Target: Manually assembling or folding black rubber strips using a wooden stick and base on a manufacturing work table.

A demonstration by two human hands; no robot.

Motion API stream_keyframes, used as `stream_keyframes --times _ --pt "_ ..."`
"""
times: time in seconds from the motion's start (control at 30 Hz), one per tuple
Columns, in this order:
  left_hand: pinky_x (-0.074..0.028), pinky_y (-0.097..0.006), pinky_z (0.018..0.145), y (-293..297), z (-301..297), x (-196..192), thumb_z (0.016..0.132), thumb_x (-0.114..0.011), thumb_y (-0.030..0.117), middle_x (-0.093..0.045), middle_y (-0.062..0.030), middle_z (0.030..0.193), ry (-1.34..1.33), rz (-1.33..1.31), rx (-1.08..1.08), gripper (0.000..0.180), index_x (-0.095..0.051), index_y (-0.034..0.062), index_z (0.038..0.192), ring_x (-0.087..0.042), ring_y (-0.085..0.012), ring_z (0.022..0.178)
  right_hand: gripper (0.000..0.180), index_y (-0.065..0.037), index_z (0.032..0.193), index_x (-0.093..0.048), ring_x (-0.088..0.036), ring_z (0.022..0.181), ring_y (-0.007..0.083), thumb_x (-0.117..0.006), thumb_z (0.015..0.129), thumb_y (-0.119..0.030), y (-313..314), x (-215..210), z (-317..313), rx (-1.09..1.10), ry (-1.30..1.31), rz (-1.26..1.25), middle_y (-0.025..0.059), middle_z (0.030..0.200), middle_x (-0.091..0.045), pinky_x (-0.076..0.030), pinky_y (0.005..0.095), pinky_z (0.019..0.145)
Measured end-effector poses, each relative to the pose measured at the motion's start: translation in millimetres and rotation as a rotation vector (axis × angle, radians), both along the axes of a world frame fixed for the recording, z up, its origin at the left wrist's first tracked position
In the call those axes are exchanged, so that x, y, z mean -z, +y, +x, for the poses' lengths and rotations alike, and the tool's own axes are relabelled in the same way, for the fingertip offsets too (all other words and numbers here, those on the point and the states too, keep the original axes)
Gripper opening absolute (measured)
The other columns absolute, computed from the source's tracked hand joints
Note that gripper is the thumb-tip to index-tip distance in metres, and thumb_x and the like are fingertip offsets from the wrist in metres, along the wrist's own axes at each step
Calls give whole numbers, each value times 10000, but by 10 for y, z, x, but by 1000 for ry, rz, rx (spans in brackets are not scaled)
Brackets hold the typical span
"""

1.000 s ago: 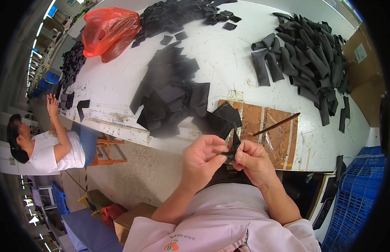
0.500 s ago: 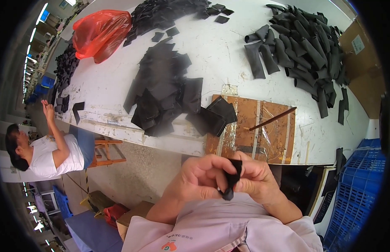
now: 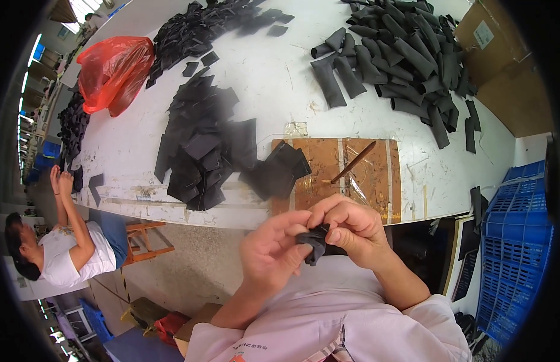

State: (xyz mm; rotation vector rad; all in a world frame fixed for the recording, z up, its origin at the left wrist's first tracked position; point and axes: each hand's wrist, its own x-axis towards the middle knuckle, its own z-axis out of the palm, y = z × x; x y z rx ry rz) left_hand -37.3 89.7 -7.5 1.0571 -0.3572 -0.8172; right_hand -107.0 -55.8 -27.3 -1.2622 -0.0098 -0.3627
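Observation:
Between my two hands, close to my chest, is a small black fabric piece (image 3: 312, 245), bunched and folded over. My left hand (image 3: 269, 248) pinches its left side between thumb and fingers. On the other side my right hand (image 3: 357, 231) grips it, thumb pressed against the curled fingers. The fingers hide much of the piece. Just beyond my hands lies a brown taped board (image 3: 376, 196) with a thin brown stick (image 3: 356, 160) on it. Flat black fabric pieces (image 3: 198, 145) are heaped to the left of the board, some overlapping its edge.
Black fabric tubes (image 3: 406, 57) are piled at the far right beside a cardboard box (image 3: 503, 90). Blue plastic crates (image 3: 514, 223) stand at my right. A red plastic bag (image 3: 116, 72) and more black pieces (image 3: 189, 30) lie far left. Another person (image 3: 75, 250) sits at the table's left side.
The fabric piece has gone from standing upright to bunched between my fingers. My right fingers have moved over its top. The whole view has shifted, so the table's contents appear further left.

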Motion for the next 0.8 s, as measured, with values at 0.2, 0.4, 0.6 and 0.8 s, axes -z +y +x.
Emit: stream_keyframes --times 0.2,0.4,0.6,0.8 --pt "-397 -152 425 -388 28 84 835 -538 25 -563 -90 862 -936 6 -390 104 -563 -10 930 -505 -64 565 73 -11 773 -523 -526 665 177 -594 768 -29 -123 -306 -20 253 -65 -474 98 830 -555 -422 261 573" --pt "-348 -155 367 -592 82 -367 848 -528 55 -578 -115 835 -241 -64 -203 102 -510 -25 909 -447 -34 465 68 -13 744 -536 -434 630 142 -590 770 -44 -294 -694 38 396 62 -665 43 714 -469 -359 243 571" --pt "-197 -138 282 -811 448 -496 871 -389 -5 -555 -197 946 712 -820 604 256 -376 -52 1122 -313 -9 310 189 -17 740 -538 -382 594 66 -561 839 -176 -625 -883 195 99 195 -51 -5 658 -446 -309 216 510" --pt "-216 -164 323 -840 591 223 901 -380 91 -594 -124 914 928 -607 441 251 -457 5 1125 -303 -19 338 162 -16 768 -550 -404 542 52 -600 808 -165 -765 -229 289 -100 396 567 -21 641 -474 -333 164 478"
